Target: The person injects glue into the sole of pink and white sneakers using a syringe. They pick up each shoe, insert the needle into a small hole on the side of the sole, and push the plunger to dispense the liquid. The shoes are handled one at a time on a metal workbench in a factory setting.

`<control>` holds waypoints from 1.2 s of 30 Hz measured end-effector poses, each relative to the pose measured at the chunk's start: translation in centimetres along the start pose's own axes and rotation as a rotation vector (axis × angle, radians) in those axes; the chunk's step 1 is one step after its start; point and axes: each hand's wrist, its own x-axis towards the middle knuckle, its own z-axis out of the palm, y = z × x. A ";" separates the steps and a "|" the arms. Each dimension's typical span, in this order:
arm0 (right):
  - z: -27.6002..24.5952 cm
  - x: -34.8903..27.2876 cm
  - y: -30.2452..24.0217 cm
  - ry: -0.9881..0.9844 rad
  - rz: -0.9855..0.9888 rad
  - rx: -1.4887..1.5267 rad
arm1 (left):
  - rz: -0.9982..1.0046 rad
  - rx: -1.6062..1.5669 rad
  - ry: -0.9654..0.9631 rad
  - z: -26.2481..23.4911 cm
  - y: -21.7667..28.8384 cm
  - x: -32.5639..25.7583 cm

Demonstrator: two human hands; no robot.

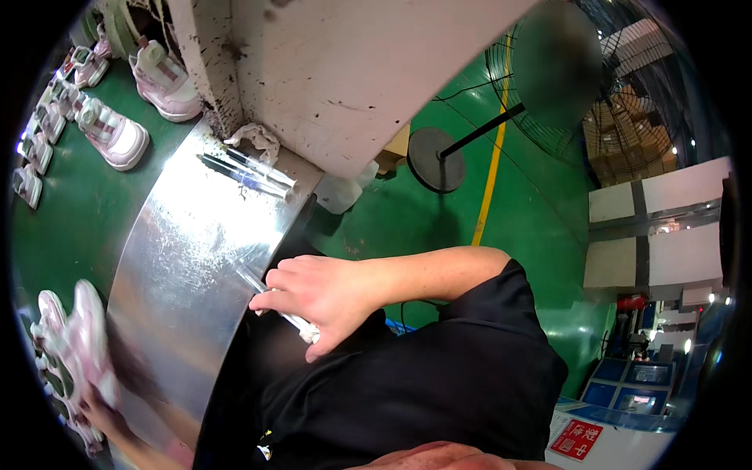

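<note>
My right hand (pixel 325 294) is closed around a slim, clear pen-like tool (pixel 251 278) at the edge of a shiny metal worktop (pixel 168 258). One end of the tool points at the worktop; a whitish lump shows at its other end, by my thumb. At the lower left, my left hand (pixel 98 415) grips a pale pink sneaker (pixel 90 337). The shoe is tilted up and smeared by motion, and part of that hand's fingers is hidden. Several pens (pixel 247 174) lie at the worktop's far end, beside a crumpled whitish paper or cloth (pixel 257 141).
Several pink-and-white sneakers (pixel 113 133) stand in rows on a green surface left of the worktop. A paint-spattered pale panel (pixel 337 70) rises at its far end. A standing fan (pixel 436 159) with a round base and stacked white boxes (pixel 658 235) are to the right.
</note>
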 end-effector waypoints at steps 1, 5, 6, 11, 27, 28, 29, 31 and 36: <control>-0.2 0.2 -0.1 -0.010 -0.007 0.024 | 0.022 0.092 -0.044 -1.2 -1.1 -2.4; 0.8 1.2 1.4 0.065 -0.032 0.120 | 0.565 0.300 0.116 3.9 -0.2 -15.4; 0.7 1.2 2.0 0.048 -0.024 0.138 | 0.638 0.358 0.055 3.5 0.0 -16.0; -0.4 3.0 0.6 -0.101 -0.074 0.273 | 0.119 -0.457 0.011 2.3 1.3 -13.9; 0.5 10.9 -4.5 0.097 -0.066 1.416 | 0.140 -1.217 -0.512 8.4 6.6 -7.5; 0.5 12.3 -5.2 0.044 -0.097 1.446 | 0.160 -1.310 -0.488 8.3 5.9 -7.9; 0.5 13.3 -5.5 -0.001 -0.136 1.478 | 0.107 -1.322 -0.537 7.8 6.0 -8.3; 0.7 15.1 -6.2 -0.079 -0.205 1.528 | 0.187 -1.260 -0.615 7.6 5.0 -8.0; 1.2 17.9 -8.4 -0.231 -0.214 1.520 | 0.216 -1.195 -0.605 7.6 5.1 -8.4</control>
